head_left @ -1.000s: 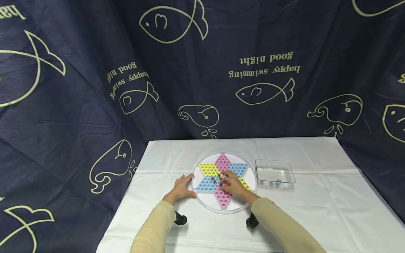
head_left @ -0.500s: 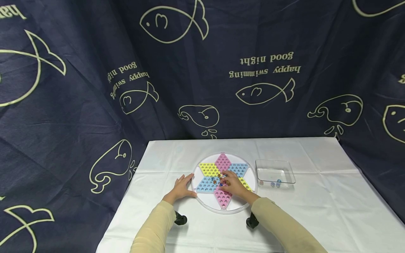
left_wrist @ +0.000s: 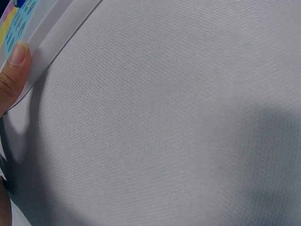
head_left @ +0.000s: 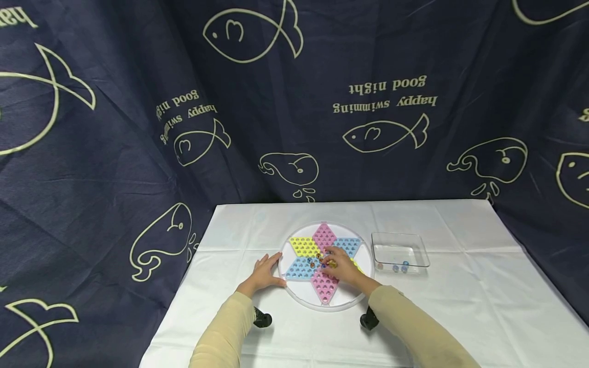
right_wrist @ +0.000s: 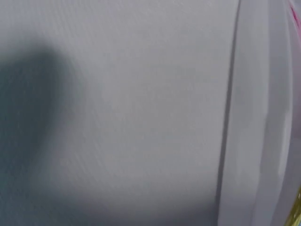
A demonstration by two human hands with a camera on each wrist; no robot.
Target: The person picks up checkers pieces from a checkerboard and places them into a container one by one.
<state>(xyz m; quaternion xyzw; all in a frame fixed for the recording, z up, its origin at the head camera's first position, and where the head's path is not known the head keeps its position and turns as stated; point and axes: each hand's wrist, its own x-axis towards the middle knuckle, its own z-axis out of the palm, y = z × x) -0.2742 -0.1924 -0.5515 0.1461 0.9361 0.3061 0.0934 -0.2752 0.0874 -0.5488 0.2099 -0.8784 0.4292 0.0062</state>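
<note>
- small marbles point(head_left: 312, 265) sit at the middle of the star board point(head_left: 301, 290); they look like glass, so probably hard, smooth, slippery and quick to roll, best pinched singly between thumb and fingertip.
- the right hand point(head_left: 344, 267) is over the star board's middle, fingers bent at the marbles; i cannot tell whether it pinches one.
- the left hand point(head_left: 263, 273) touches the star board's left rim, fingers spread.
- the star board seems stiff, light plastic, best steadied by its rim.
- just right of the star board, a clear tray point(head_left: 399, 252) holds other marbles point(head_left: 405, 266).
</note>
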